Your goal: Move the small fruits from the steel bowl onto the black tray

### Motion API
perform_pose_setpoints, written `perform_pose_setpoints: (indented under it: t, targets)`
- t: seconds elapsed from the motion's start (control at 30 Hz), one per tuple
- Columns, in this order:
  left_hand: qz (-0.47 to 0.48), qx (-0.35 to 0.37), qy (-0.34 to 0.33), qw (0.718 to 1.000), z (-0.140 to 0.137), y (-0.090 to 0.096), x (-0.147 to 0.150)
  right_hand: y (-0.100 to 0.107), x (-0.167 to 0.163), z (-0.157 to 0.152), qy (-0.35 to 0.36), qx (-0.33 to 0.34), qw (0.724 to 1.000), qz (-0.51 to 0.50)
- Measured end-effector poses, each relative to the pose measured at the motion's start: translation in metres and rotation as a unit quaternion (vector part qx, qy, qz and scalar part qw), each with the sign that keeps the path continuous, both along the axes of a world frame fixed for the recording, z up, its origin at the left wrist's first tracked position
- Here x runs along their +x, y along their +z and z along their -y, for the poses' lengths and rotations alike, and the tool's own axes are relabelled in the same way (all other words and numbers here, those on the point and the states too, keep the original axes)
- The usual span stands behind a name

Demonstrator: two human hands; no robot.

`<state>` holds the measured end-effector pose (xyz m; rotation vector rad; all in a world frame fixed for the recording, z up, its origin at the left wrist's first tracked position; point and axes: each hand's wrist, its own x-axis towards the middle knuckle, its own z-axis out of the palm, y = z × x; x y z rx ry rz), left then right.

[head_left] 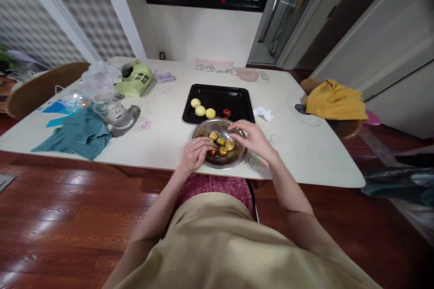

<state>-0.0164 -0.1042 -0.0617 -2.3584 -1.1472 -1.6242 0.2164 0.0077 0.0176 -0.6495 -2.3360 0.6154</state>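
A shiny metal bowl (233, 159) stands at the table's near edge with several small round fruits in it. Some are speckled yellow-green, like the fruit (223, 151), and a dark red fruit (213, 151) lies on the left side. My left hand (196, 152), wearing a ring, reaches over the left rim. Its fingers stretch out over the dark red fruit; whether they touch it is unclear. Above the right side of the bowl hangs my right hand (253, 139), fingers curved and apart from the thumb, with nothing visible between them.
Behind the bowl, a black tray (237, 95) carries pale yellow fruits (200, 110) and a dark red fruit (227, 112). Crumpled tissue (263, 113) lies to its right. On the left are a teal cloth (76, 135), clear pitcher (115, 113) and green bag (138, 79). Yellow cloth (335, 101) drapes a chair.
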Motion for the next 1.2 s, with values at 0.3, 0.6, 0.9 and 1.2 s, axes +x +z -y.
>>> perform_pose_setpoints:
  t: [0.3,0.6,0.9,1.2]
  targets:
    - [0.001,-0.003,-0.002,1.000,0.001,0.001,0.001,-0.033,-0.027,-0.119,-0.022,0.071,0.994,0.081]
    - [0.001,-0.011,-0.003,1.000,0.002,-0.002,0.000,-0.057,-0.045,-0.142,-0.013,0.073,0.989,0.127]
    - [-0.007,0.005,0.006,1.000,0.001,0.001,0.000,-0.044,-0.029,-0.123,-0.042,0.069,0.992,0.093]
    - [0.013,-0.004,-0.002,1.000,0.000,-0.004,0.000,0.002,0.003,-0.029,0.003,0.052,0.999,-0.003]
